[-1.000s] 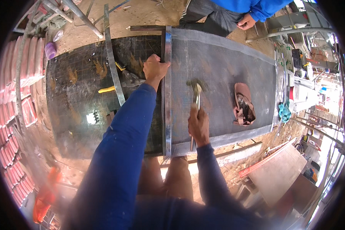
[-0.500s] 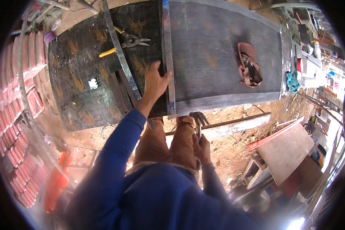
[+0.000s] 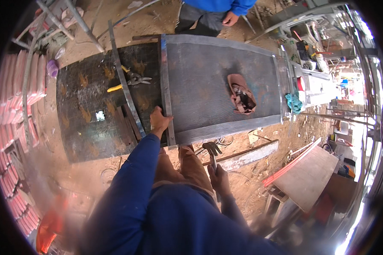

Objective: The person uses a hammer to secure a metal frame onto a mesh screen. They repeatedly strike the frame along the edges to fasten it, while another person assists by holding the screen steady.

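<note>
My left hand (image 3: pixel 159 121) is closed on the near part of a flat metal bar (image 3: pixel 165 80), its thumb across the top. This bar runs along the left edge of a dark mesh panel (image 3: pixel 195 85). In my right hand (image 3: pixel 219 180) is a claw hammer (image 3: pixel 211 148), gripped by its handle, head up, just off the table's near edge. A reddish-brown cap (image 3: pixel 238 80) lies on the mesh. Left of the bar, yellow-handled tin snips (image 3: pixel 135 79) lie by a long metal strip (image 3: pixel 124 83) on the dark, stained tabletop (image 3: pixel 83 131).
Across the table stands another person in a blue top (image 3: pixel 242 5), one hand hanging down. Stacked reddish sheets (image 3: pixel 23 80) stand at far left. A teal cloth (image 3: pixel 293 102) hangs at the table's right end. A wooden board (image 3: pixel 304 174) is at lower right.
My left hand has come down onto the metal bar and closed on it. The hammer has moved slightly away from my legs. The view has shifted, and the other person has come into it.
</note>
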Demonstrator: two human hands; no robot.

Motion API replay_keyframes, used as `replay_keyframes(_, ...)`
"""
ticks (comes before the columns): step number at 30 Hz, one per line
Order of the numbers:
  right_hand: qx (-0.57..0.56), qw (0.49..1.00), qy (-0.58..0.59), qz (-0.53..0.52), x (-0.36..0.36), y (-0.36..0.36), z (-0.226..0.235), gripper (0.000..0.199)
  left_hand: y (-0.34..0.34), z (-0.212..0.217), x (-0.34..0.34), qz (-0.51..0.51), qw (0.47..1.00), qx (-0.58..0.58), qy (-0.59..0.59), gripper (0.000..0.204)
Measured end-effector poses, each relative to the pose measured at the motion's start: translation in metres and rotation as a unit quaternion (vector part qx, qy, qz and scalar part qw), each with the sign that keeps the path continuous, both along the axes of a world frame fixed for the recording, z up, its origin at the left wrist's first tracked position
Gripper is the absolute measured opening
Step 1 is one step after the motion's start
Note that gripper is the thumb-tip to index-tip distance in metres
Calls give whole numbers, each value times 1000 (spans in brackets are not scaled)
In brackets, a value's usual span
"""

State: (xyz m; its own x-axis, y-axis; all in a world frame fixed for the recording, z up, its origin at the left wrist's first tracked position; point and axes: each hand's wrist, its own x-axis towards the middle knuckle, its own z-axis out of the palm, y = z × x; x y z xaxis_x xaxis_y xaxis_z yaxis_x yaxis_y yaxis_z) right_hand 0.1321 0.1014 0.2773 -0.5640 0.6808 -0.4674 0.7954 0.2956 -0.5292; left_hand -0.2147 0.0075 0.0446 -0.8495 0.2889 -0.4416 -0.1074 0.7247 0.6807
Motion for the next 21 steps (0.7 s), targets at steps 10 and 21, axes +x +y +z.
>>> replay_keyframes(10, 72, 996, -23, -45, 105, 91, 18, 51, -16, -23, 12, -13, 997, -30, 64, 72)
replay_keyframes(21, 167, 979, -29, -115, 172, 389, -92, 36, -171, 4, 147, 85, 970, 89, 209, 20)
